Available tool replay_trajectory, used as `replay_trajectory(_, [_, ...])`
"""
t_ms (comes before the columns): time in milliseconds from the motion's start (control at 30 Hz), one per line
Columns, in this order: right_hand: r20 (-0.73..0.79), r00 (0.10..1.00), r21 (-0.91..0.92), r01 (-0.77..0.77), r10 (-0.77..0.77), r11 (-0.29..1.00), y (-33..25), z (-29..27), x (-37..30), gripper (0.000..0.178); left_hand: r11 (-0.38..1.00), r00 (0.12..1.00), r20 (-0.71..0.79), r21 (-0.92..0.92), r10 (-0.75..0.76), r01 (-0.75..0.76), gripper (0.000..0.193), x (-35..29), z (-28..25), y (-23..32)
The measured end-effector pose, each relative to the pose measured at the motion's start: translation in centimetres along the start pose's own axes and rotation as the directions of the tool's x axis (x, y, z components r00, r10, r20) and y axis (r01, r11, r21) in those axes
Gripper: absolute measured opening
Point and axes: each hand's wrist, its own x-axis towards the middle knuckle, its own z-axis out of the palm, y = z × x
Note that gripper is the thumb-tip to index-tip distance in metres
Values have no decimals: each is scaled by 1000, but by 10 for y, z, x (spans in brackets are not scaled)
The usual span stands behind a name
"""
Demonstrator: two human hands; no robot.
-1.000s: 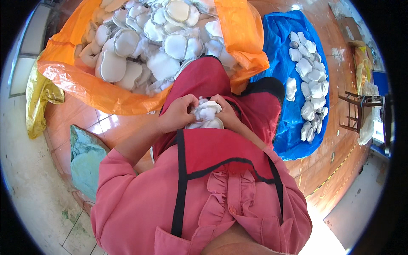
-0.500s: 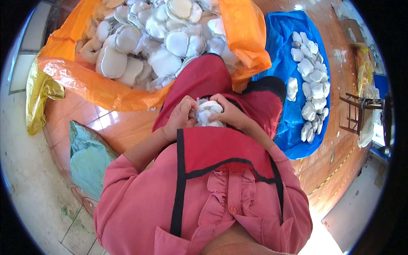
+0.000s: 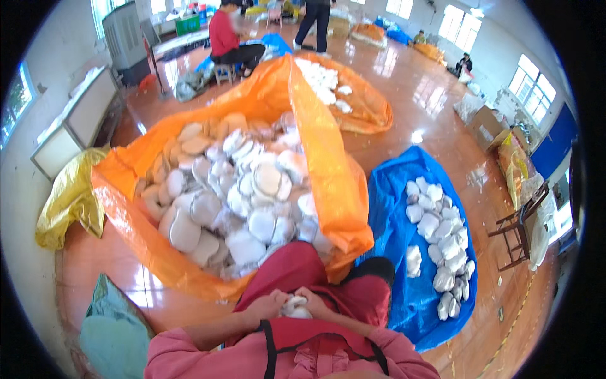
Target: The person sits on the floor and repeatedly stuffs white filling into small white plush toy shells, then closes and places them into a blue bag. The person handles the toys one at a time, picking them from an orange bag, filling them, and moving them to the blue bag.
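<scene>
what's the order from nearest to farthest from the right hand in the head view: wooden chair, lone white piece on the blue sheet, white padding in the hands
1. White padding, at the fingers of the right hand.
2. Lone white piece, to the right on the blue sheet.
3. Wooden chair, far right, beyond the sheet.

The orange sack [image 3: 323,167] is glossy plastic, the pads [image 3: 267,179] seemingly matt cloth.

A crumpled yellow plastic sack [image 3: 72,197] is seen at centre left, a dark wooden chair [image 3: 521,228] at right.
</scene>
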Motion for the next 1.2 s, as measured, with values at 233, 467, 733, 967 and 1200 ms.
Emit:
replay_trajectory(233, [-280,954,113,147,-110,983,-42,11,-3,28,954,954,-24,30,299,-299,62,2,-28,2])
replay_trajectory(467, [-287,934,-36,213,-214,976,-61,-2,-10,29,943,931,-175,-38,321,-332,57,14,-34,15])
replay_trajectory(733, [-180,976,274,173,-126,946,-34,-5,-14,24,939,942,-173,-144,286,-312,47,1,-37,2])
replay_trajectory(967, [-292,929,280,312,-229,908,-61,6,-17,23,870,945,-179,-374,273,-322,55,9,-46,-11])
replay_trajectory(1200, [-263,943,382,295,-203,876,-44,-8,-8,29,774,986,-78,-612,145,-162,54,15,-41,-10])
